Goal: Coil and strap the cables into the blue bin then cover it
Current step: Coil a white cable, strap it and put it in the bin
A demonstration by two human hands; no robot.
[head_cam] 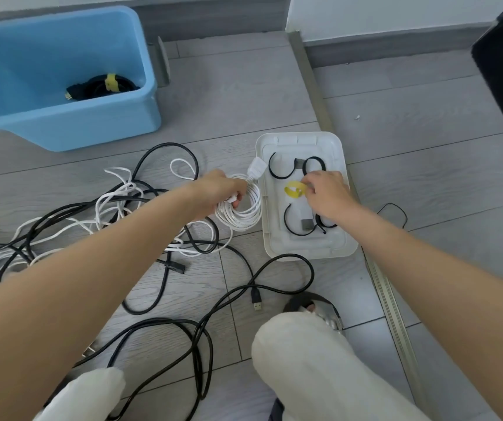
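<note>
place: home room | evidence: grey plank floor (pixel 396 123), skirting (pixel 396 47), white wall (pixel 381 10), door-threshold strip (pixel 311 74), person crouching on floor

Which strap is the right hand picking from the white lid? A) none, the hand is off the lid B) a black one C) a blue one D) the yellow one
D: the right hand pinches the yellow strap lying on the white lid, while the black straps lie untouched beside it.
</note>
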